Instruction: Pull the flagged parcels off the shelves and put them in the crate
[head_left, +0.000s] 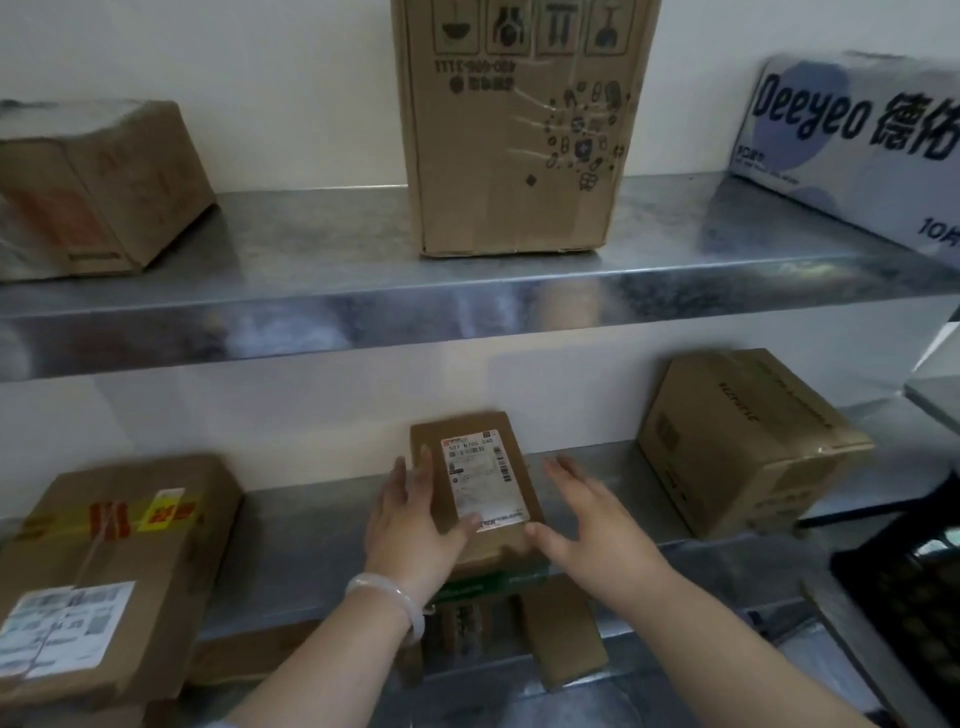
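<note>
A small flat cardboard parcel with a white shipping label lies on the middle metal shelf, straight ahead. My left hand lies against its left side, fingers straight along the edge and thumb on top near the label's lower corner. My right hand hovers at its right side, fingers spread and straight, thumb at the parcel's front right corner. The black crate shows partly at the right edge.
On the upper shelf stand a tall printed carton, a brown box and a white Deeyeo pack. The middle shelf holds a taped, labelled box at left and a tilted carton at right. More boxes lie below.
</note>
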